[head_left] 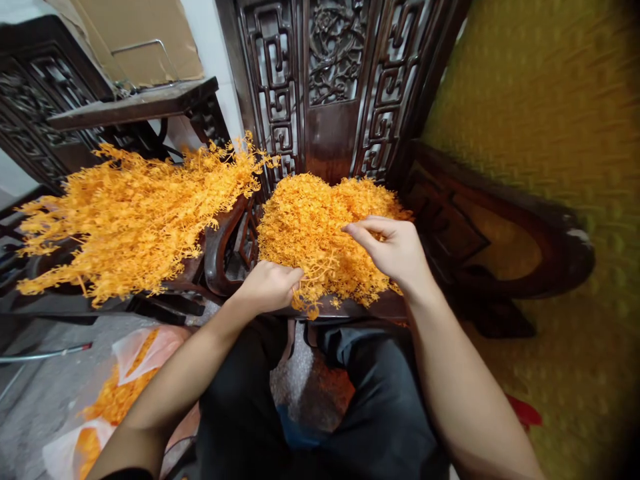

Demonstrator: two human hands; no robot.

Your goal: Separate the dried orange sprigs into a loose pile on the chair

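Observation:
A heaped pile of orange artificial flower sprigs [305, 217] lies on the seat of a dark carved wooden chair [330, 130] in front of me. At the pile's near left edge, my left hand [270, 287] is closed around an orange flower sprig [320, 268], whose tips stick out to the right. My right hand [393, 247] hovers over the right part of the pile, thumb and fingers pinched together. Whatever is between those fingertips is too small to make out. To the left, a larger bundle of orange sprigs [135, 220] rests across dark wooden furniture.
Bags of clear plastic [173, 340] with more orange sprigs stand on the floor at lower left, near a metal rod [47, 355]. A wooden side table [135, 107] and cardboard [145, 40] are behind the bundle. A curved armrest [565, 250] and yellow-green textured surface [540, 100] lie right.

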